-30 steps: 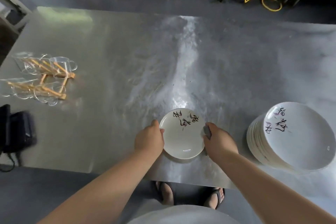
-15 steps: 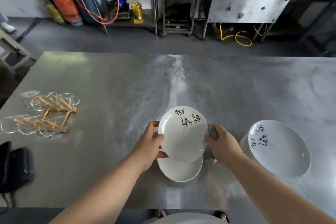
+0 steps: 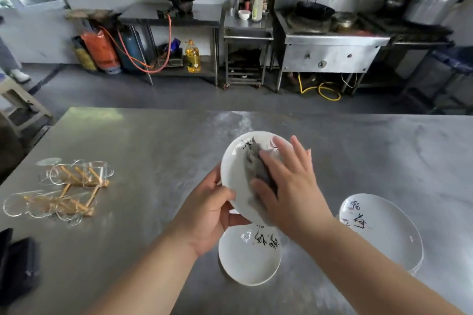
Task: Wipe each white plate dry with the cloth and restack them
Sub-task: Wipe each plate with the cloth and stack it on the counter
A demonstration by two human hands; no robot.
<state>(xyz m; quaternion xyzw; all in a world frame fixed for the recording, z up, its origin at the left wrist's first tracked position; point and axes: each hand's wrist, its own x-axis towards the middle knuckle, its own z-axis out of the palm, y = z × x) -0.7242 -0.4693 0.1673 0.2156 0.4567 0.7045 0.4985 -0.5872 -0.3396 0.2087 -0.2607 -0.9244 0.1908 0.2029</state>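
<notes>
While our left hand [image 3: 210,215] gripped the tilted plate [image 3: 234,181] by its rim above the table [image 3: 153,148] and our flat right hand [image 3: 289,186] pressed the cloth [image 3: 256,169] into it, we judged it stiff, slick and breakable, best held at the edge.

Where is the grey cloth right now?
In the head view, the grey cloth sits near the middle, pressed against the lifted plate by the right hand, above the lower plate on the table.
</notes>
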